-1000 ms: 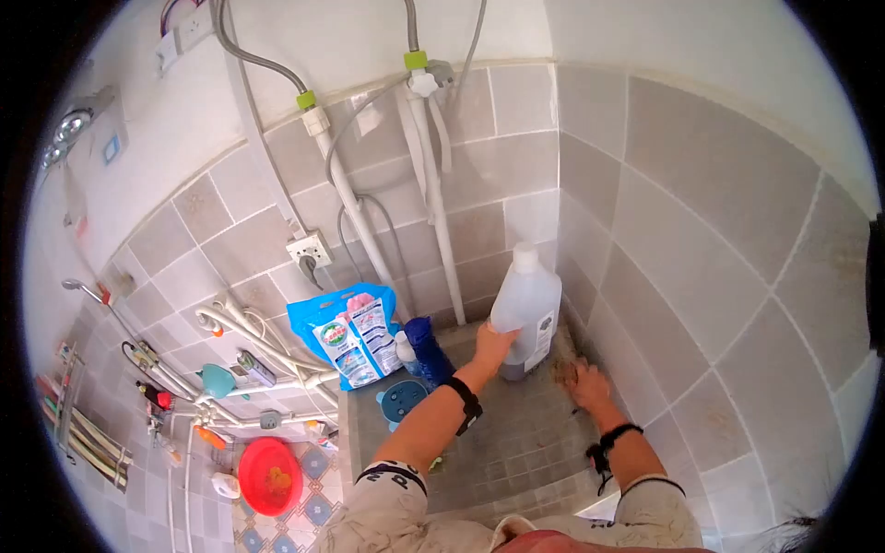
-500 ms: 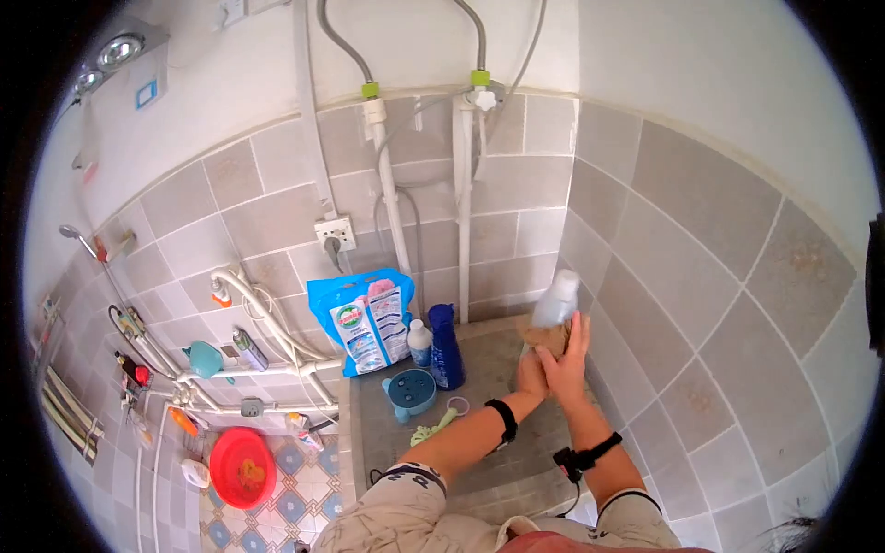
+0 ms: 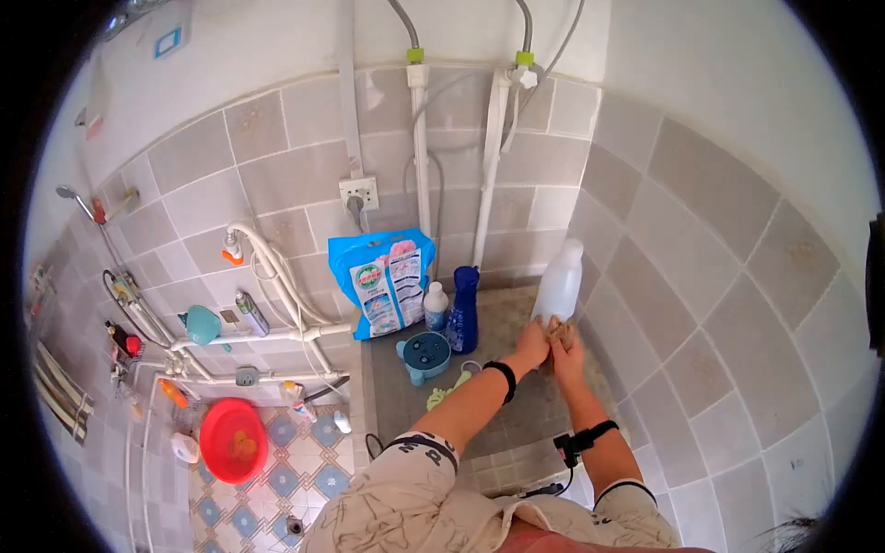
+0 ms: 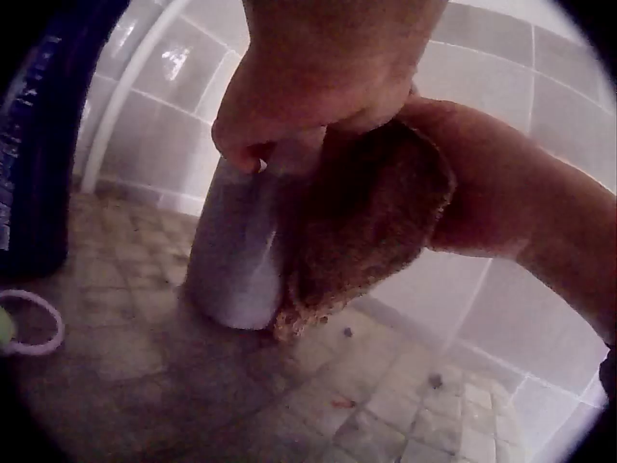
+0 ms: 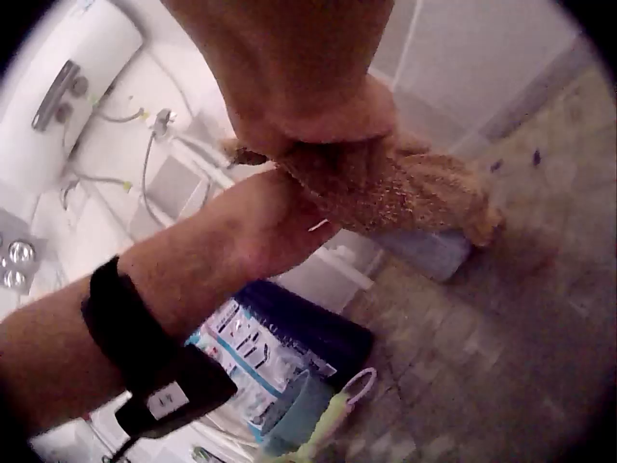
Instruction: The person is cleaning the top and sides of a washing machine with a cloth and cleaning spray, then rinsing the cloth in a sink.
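A translucent white jug [image 3: 559, 284] stands near the wall corner, its lower end on the tiled ledge in the left wrist view [image 4: 236, 265]. My left hand [image 3: 531, 347] grips the jug's side, fingers curled on it [image 4: 308, 96]. In my right hand [image 3: 566, 361] is a brown cloth [image 3: 560, 332], held against the jug. The cloth [image 4: 371, 212] hangs down beside the jug in the left wrist view; in the right wrist view the cloth [image 5: 405, 193] bunches below my right hand [image 5: 328, 121], whose fingertips are hidden.
Left of the jug stand a blue bottle [image 3: 464, 309], a small white bottle [image 3: 435, 306], a blue detergent bag [image 3: 383, 281] and a teal cup [image 3: 425, 354]. A green brush [image 3: 444, 391] lies by my left forearm. A red basin [image 3: 233, 441] sits on the floor.
The right hand, earlier down on the ledge, came up to the jug with the cloth. The jug was tilted and lowered, then raised slightly, both hands staying close together; the view shifted.
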{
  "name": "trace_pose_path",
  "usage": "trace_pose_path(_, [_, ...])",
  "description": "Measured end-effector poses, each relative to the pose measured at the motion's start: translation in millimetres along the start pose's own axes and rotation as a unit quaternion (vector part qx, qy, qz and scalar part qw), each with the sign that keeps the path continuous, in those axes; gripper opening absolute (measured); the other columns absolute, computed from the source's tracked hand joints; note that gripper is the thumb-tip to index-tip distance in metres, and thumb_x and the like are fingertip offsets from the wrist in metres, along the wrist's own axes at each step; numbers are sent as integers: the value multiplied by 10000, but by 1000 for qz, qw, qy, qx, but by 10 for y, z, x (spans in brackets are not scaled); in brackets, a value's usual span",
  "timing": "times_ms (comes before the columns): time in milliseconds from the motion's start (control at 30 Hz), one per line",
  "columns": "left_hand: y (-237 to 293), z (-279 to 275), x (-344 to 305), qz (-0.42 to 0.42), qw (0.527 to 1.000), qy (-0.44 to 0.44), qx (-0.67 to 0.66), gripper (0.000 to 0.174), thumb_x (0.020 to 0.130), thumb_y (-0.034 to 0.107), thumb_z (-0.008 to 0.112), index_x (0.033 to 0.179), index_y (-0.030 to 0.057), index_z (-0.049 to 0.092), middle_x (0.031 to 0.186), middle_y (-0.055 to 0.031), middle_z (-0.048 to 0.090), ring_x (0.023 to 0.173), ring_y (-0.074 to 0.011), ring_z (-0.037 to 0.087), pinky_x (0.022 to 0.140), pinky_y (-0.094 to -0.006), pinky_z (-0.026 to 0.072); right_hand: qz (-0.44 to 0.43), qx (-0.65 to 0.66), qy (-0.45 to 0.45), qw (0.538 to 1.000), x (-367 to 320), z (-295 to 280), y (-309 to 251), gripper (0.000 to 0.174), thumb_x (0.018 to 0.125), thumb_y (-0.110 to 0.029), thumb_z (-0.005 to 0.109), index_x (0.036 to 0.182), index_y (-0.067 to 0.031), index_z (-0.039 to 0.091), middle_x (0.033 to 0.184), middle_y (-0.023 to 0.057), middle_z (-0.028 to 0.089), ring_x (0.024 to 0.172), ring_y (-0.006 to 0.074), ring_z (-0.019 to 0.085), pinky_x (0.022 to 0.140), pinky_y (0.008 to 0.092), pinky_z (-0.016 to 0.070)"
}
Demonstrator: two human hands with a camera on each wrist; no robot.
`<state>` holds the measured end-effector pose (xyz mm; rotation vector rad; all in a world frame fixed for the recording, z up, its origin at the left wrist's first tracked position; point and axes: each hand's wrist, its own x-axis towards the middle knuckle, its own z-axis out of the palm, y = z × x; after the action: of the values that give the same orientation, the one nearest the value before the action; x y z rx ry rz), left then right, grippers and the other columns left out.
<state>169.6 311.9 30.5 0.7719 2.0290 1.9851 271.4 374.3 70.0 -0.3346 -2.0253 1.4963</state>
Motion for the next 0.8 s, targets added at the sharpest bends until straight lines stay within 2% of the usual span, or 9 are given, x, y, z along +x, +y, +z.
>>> trace_pose_path(67, [431, -97, -188, 57, 975, 17, 212, 312, 778, 97, 592, 1044, -50, 523, 974, -238, 591, 895, -337, 585, 747, -403, 465, -32, 89, -40, 995, 67, -93, -62, 575, 846, -205, 565, 1322, -4, 312, 1202, 161, 502, 1029, 298, 524, 886, 379, 399])
trace_pose_path(100, [533, -121, -166, 68, 975, 18, 209, 312, 778, 97, 592, 1044, -50, 523, 974, -238, 591, 895, -337, 585, 747, -403, 465, -5, 182, 47, 982, 73, -148, -319, 568, 840, -196, 576, 1319, -19, 327, 1215, 158, 489, 1037, 274, 515, 890, 375, 396])
trace_pose_path(167, [642, -120, -159, -71, 977, -30, 201, 373, 751, 67, 622, 1088, -53, 519, 1017, -248, 575, 939, -354, 566, 762, -414, 466, 19, 267, 131, 954, 115, -208, -664, 563, 833, -187, 587, 1317, -34, 342, 1229, 154, 477, 1044, 250, 505, 894, 371, 393])
trace_pose_path(233, [619, -108, -125, -54, 968, -37, 241, 384, 757, 107, 625, 1105, -22, 525, 1046, -227, 572, 930, -341, 569, 755, -421, 471, -230, 27, 104, 967, 260, -164, -897, 583, 800, -192, 626, 1314, -87, 372, 1303, 202, 396, 1092, 285, 478, 892, 381, 396])
trace_pose_path(267, [582, -86, -145, -57, 962, -18, 266, 405, 771, 158, 614, 1124, -14, 515, 1051, -213, 575, 928, -336, 570, 759, -425, 470, -230, 26, 99, 968, 321, -80, -948, 583, 800, -192, 626, 1314, -87, 372, 1303, 202, 396, 1092, 285, 478, 892, 381, 396])
trace_pose_path(333, [687, -151, -224, -64, 955, 5, 289, 428, 785, 208, 604, 1144, -5, 505, 1056, -199, 579, 926, -330, 572, 762, -430, 468, -316, -344, 63, 882, 400, 124, -996, 670, 717, -140, 689, 1314, -136, 384, 1395, 231, 239, 1151, 356, 427, 914, 385, 386])
trace_pose_path(533, [346, -266, -142, 48, 940, -70, 329, 436, 835, 348, 525, 1162, 62, 486, 1144, -153, 541, 1015, -283, 537, 820, -406, 450, -201, -340, 102, 913, 209, 454, -913, 812, 568, -12, 724, 1300, -171, 410, 1436, 227, 98, 1221, 424, 320, 966, 434, 350])
trace_pose_path(700, [-458, 87, 186, 284, 862, 108, 406, 449, 834, 377, 525, 1180, 96, 468, 1226, -101, 488, 1068, -249, 499, 873, -368, 421, -241, -326, 135, 904, 95, 278, -430, 700, 625, -24, 698, 1269, -139, 449, 1417, 224, 191, 1249, 412, 293, 983, 432, 330])
trace_pose_path(800, [-408, 11, 288, 152, 916, -104, 356, 448, 861, 337, 500, 1250, 132, 416, 1277, -71, 444, 1117, -231, 463, 911, -337, 394, -257, -212, 138, 933, -124, 217, -291, 626, 666, -34, 677, 1250, -109, 466, 1402, 215, 246, 1274, 385, 274, 998, 422, 315])
